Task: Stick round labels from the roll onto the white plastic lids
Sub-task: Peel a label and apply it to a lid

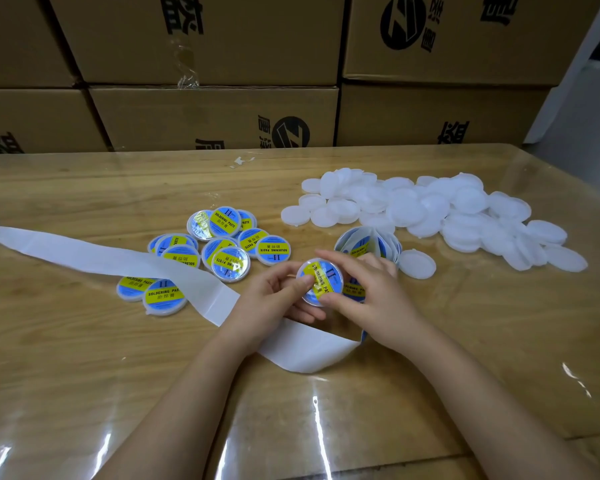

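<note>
Round labels (pixel 166 296) on the lids (pixel 273 251) left of centre read "SOLDERING PASTE" on a yellow band, with Chinese characters below, seemingly 助焊膏, and "II" on the blue. The held lid (pixel 321 280) shows the same. Cartons (pixel 215 116) along the top carry upside-down black Chinese characters and a round logo (pixel 290 132).

Even, soft overhead light — white glare streaks on the glossy worktop (pixel 326 410) near bottom; wide-angle bending at edges, mild softness overall.
</note>
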Demonstrator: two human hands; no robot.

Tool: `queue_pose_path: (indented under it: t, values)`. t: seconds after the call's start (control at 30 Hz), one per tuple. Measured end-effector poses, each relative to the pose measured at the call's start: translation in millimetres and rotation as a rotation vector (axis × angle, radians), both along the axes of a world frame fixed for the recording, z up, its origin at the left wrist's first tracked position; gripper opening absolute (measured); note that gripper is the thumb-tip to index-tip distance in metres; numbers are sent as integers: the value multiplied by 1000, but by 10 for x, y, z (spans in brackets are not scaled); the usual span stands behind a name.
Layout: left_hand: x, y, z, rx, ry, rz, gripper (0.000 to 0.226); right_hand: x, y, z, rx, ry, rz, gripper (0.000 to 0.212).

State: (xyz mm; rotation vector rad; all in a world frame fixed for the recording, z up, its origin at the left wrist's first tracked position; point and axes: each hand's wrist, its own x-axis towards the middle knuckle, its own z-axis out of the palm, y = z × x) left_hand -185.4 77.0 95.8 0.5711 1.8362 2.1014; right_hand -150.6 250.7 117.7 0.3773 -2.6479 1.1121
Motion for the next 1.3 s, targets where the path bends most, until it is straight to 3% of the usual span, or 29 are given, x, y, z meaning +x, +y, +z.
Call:
queue_pose_path:
  t: [0.33, 0.43, 0.63, 0.8, 0.93, 1.1, 1.23, 1.3]
  values:
    - [-9, 14, -6, 0, 19, 33, 25, -2, 22, -12, -46, 49, 24, 44]
    - [4, 45, -2, -77, 53, 86, 21, 5, -8, -22, -23, 47, 31, 38]
    - [49, 90, -27, -235, 205, 184, 36, -12, -12, -44, -67, 93, -4, 23]
    - [-86, -63, -26, -283, 280, 528, 13, -26, 36, -27, -195, 163, -22, 28]
    - [-190, -232, -52, -426, 245, 732, 14, -81, 167, -28, -315, 251, -155, 25]
    - [-188, -310, -70, -711, 232, 882, 43, -169, 353, -13, -354, 343, -366, 25]
    - [-168, -309, -53, -817, 268, 908, 48, -246, 506, -69, -287, 203, -539, 29]
    - [-148, -304, -39, -905, 314, 933, 39, -273, 577, -108, -111, 69, -657, 31]
